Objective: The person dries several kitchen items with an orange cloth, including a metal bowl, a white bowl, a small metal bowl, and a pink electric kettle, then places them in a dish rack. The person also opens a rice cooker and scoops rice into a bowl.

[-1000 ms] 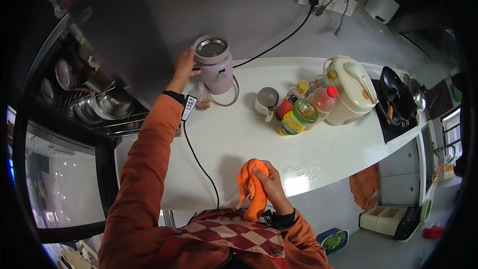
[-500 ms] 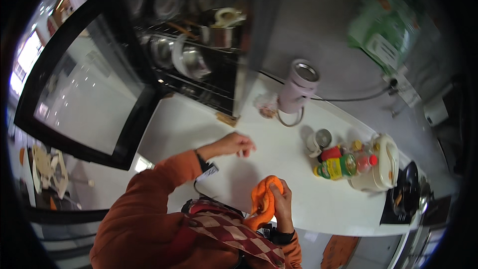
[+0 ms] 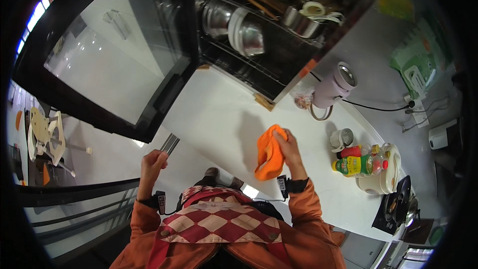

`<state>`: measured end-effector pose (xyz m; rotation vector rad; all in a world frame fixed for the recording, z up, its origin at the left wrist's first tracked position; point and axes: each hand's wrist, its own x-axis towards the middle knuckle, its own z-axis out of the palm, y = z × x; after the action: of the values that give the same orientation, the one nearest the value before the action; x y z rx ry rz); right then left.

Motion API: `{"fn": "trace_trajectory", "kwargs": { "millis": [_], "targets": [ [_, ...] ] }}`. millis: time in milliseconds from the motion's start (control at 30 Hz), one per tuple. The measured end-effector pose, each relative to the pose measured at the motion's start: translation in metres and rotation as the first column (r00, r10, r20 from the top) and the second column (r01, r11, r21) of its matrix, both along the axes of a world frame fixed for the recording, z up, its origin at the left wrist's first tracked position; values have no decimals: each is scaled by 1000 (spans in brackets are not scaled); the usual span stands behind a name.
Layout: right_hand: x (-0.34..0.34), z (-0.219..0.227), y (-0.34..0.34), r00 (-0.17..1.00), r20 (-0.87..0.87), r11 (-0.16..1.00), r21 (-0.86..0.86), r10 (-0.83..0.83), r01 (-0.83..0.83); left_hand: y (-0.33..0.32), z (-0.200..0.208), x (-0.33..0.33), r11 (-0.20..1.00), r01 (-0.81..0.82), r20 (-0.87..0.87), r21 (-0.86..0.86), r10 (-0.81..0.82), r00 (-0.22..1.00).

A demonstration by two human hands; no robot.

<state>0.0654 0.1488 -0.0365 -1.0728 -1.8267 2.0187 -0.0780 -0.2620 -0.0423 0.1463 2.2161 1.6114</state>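
Note:
My right hand (image 3: 292, 155) grips a bunched orange cloth (image 3: 270, 154), which hangs from the fingers above the white countertop (image 3: 214, 114). Its shadow falls on the counter to the left. Off to the left, my left hand (image 3: 154, 163) is curled into a fist next to a short grey metal strip (image 3: 170, 144); no held thing shows in it. Beyond both hands stands a dish cabinet (image 3: 271, 104) with its dark-framed glass door (image 3: 112, 50) swung open to the left. Metal bowls (image 3: 249, 37) and a steel pot (image 3: 301, 22) sit on its racks.
On the counter's right stand a lilac tumbler (image 3: 332, 88), a small cup (image 3: 341, 139), a yellow-green bottle (image 3: 353, 166) lying down, and a cream container (image 3: 376, 184). A dark pan (image 3: 397, 201) is farther right. A pale high chair (image 3: 45, 132) stands far left.
My left hand has swung back from over the counter to the left and closed. The right hand has moved forward with the orange cloth. The view has shifted toward the left.

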Motion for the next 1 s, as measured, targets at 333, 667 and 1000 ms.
{"fn": "trace_trajectory", "kwargs": {
  "millis": [333,667,1000],
  "targets": [
    [-49,29,-102,824,-31,821,-74,565,-566,-107,39,-72,965,-156,-547,213,250,799],
    [19,43,-104,898,159,906,34,411,-421,0,64,-60,873,216,-563,437,78,822],
    [123,56,-81,970,71,964,113,232,-239,183,90,17,969,247,-858,-6,-132,496]
  ]
}}
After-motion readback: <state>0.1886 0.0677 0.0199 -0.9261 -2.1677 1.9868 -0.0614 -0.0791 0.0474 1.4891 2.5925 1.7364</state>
